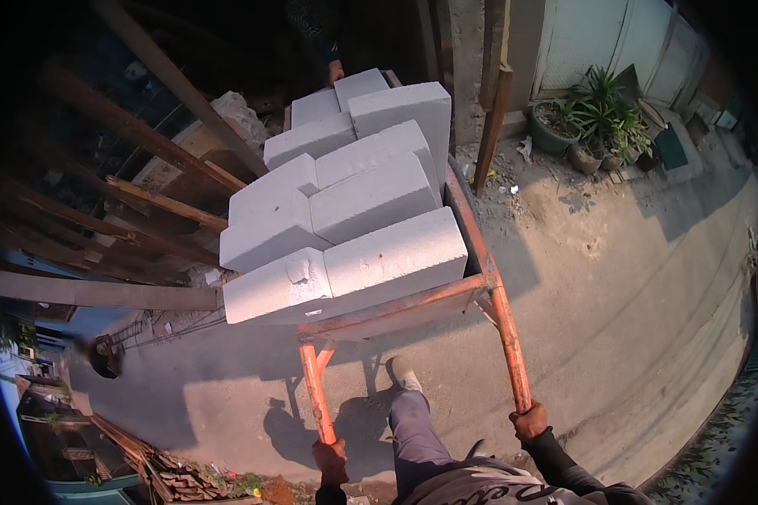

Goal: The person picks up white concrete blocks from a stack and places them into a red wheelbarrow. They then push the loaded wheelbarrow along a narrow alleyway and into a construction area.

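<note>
An orange metal cart (pixel 379 305) with worn paint stands in front of me, loaded with several pale grey lightweight concrete blocks (pixel 396 252). The blocks lean in rows, and one in the nearest row has a chipped top. My left hand (pixel 330 459) is wrapped round the end of the left cart handle (pixel 316 391). Around the right cart handle (pixel 511 353) my right hand (pixel 531 422) is closed in the same way. At the cart's far end, another person's hand (pixel 335 72) touches or is close to the blocks; the rest of that person is mostly in shadow.
Slanted wooden poles (pixel 143 139) rise on the left beside the load. An upright wooden post (pixel 492 130) stands close to the cart's right side. Potted plants (pixel 598 118) line the wall at far right. Roof tiles (pixel 173 475) are piled at lower left. Concrete paving (pixel 623 311) extends rightward.
</note>
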`<state>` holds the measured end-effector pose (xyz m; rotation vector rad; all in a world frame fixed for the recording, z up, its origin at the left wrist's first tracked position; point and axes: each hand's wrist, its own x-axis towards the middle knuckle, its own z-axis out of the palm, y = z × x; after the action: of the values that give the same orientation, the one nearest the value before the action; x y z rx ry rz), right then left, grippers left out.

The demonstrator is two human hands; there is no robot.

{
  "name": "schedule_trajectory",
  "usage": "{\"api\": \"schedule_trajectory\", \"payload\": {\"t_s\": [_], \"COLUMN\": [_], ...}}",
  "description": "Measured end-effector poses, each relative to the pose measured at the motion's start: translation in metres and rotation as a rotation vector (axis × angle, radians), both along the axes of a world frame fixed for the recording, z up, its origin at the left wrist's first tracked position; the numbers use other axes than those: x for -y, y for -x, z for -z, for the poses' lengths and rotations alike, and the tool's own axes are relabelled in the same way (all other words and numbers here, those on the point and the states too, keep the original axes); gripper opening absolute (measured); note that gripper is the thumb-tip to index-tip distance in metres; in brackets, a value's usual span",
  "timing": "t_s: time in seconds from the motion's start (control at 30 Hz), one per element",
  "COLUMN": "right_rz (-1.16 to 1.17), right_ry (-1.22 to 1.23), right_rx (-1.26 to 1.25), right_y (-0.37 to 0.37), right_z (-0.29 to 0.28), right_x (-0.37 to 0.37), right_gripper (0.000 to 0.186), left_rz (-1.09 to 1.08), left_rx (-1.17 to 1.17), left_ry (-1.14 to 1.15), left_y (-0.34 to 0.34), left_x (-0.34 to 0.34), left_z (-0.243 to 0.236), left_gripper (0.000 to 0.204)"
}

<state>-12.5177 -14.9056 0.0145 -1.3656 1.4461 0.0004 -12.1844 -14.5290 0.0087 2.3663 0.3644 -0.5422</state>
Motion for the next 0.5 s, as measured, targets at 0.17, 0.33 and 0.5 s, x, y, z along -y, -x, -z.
{"api": "schedule_trajectory", "payload": {"t_s": [0.17, 0.33, 0.5], "right_rz": [0.041, 0.075, 0.054], "right_ry": [0.049, 0.102, 0.060], "right_rx": [-0.009, 0.038, 0.229], "right_y": [-0.073, -0.155, -0.250], "right_z": [0.001, -0.004, -0.011], "right_x": [0.055, 0.166, 0.177], "right_gripper": [0.023, 0.023, 0.016], "left_rz": [-0.019, 0.026, 0.158], "left_rx": [-0.052, 0.042, 0.354], "left_ry": [0.105, 0.205, 0.012], "left_y": [-0.078, -0.120, -0.253], "left_x": [0.066, 0.162, 0.173], "left_z": [-0.011, -0.027, -0.004], "left_gripper": [0.016, 0.017, 0.019]}}
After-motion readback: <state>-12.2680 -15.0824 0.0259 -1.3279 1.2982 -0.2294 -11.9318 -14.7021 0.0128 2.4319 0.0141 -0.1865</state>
